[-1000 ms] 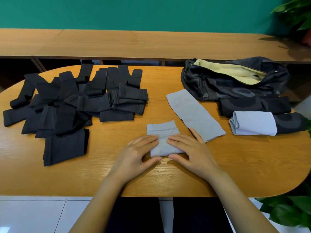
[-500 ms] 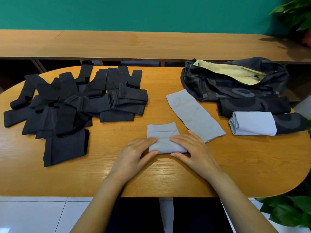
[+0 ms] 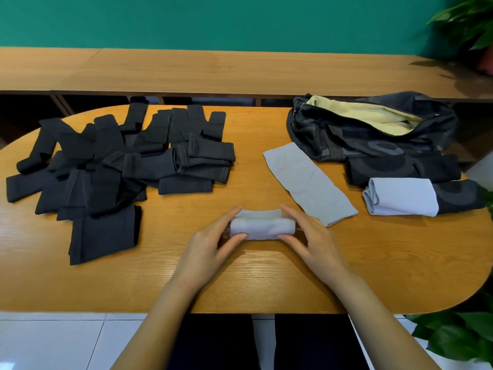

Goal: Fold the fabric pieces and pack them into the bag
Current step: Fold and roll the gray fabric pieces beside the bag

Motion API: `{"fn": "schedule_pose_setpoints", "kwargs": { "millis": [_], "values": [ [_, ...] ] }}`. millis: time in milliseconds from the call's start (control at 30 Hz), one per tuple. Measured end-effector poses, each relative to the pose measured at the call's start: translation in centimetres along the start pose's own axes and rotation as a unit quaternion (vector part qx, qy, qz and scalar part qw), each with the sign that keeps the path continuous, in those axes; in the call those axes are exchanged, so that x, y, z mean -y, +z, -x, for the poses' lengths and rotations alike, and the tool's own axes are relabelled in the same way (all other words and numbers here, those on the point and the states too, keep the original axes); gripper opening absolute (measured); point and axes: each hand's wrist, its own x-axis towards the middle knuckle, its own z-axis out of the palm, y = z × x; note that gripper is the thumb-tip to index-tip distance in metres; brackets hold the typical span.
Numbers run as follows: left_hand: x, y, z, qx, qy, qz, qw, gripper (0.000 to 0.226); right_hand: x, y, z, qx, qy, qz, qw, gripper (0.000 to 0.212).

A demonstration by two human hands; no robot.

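Observation:
A light grey fabric piece (image 3: 262, 227) lies rolled into a short bundle near the front middle of the table. My left hand (image 3: 210, 244) grips its left end and my right hand (image 3: 310, 236) grips its right end, thumbs at the near side. A flat grey strip (image 3: 306, 182) lies unfolded just right of it. Further right a folded pale piece (image 3: 400, 200) rests beside the dark bag (image 3: 373, 134), whose mouth is open and shows a yellow lining. A heap of dark fabric pieces (image 3: 114, 166) covers the table's left side.
The oval wooden table (image 3: 373, 263) has a long wooden bench (image 3: 213, 70) behind it against a green wall. Potted plants stand at the top right (image 3: 469, 20) and bottom right (image 3: 458, 335). Dark bag straps (image 3: 402, 169) lie in front of the bag.
The folded grey piece has been rolled over away from me into a tighter bundle. Both hands shifted from lying on top of it to holding its two ends.

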Motion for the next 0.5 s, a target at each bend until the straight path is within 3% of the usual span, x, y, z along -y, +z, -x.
{"fn": "schedule_pose_setpoints", "kwargs": {
  "millis": [133, 267, 367, 500],
  "values": [
    [-0.05, 0.09, -0.09, -0.004, 0.024, -0.019, 1.0, 0.06, 0.2, -0.17, -0.05, -0.034, 0.008, -0.014, 0.999, 0.052],
    [-0.07, 0.04, -0.33, -0.033, 0.1, -0.103, 0.989, 0.051, -0.23, 0.07, -0.15, -0.031, -0.002, -0.011, 0.999, 0.04],
    [-0.06, 0.19, -0.39, 0.019, 0.147, -0.142, 0.979, 0.046, -0.52, 0.38, -0.2, -0.021, -0.005, 0.009, 1.0, 0.041],
    [0.1, 0.35, -0.75, 0.09, 0.093, -0.15, 0.98, 0.048, -0.22, 0.13, -0.31, -0.039, -0.056, 0.132, 0.989, 0.047]
  ]
}}
